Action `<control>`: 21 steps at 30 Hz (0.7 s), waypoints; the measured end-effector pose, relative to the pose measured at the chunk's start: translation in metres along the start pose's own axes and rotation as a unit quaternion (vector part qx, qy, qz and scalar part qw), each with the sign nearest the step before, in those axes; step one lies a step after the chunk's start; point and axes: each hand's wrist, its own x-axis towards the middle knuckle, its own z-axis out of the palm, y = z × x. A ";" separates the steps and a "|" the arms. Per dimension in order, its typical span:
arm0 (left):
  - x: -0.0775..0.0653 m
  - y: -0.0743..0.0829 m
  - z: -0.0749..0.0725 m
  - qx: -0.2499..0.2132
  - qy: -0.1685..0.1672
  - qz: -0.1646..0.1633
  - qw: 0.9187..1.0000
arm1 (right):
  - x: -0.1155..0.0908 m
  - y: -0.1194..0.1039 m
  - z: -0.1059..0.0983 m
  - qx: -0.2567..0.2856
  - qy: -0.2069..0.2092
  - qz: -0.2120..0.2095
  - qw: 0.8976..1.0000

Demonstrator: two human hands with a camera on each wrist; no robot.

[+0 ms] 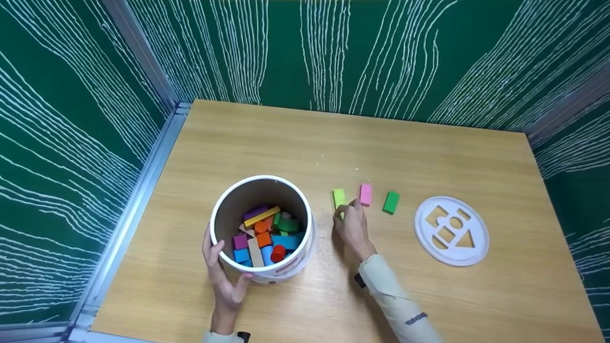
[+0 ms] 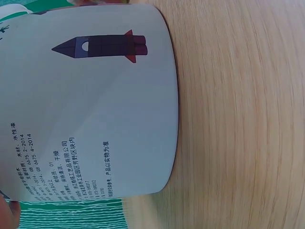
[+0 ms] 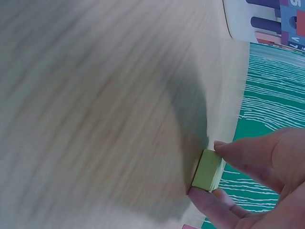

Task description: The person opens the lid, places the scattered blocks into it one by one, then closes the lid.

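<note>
A white round bucket [image 1: 261,178] of colourful wooden blocks [image 1: 263,239] stands left of centre. My left hand [image 1: 226,281] holds its near left side, thumb and fingers spread along the wall just under and at the rim. Its printed wall [image 2: 95,105], with a rocket picture, fills much of the left wrist view. To the right of the bucket, my right hand [image 1: 354,228] pinches a yellow-green rectangular block [image 3: 206,170] between thumb and fingers, close over the table. Just right of it lie a pink block [image 1: 365,195] and a green block [image 1: 391,203].
A white round lid [image 1: 452,256] with shaped cutouts lies on the wooden table [image 1: 357,147], right of the loose blocks. Green panels [image 1: 286,52] with white wavy lines enclose the back and sides. A metal frame rail [image 1: 138,195] runs along the left edge.
</note>
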 end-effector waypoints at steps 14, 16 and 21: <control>0.002 0.002 0.000 0.002 0.002 0.015 1.000 | 0.003 0.004 0.001 0.024 -0.007 0.033 0.999; -0.001 -0.003 0.000 0.008 0.001 0.015 1.000 | 0.003 0.004 0.000 0.025 -0.001 0.031 0.999; -0.012 -0.022 -0.002 0.019 0.000 -0.001 1.000 | 0.005 0.005 -0.003 0.046 -0.023 0.050 0.997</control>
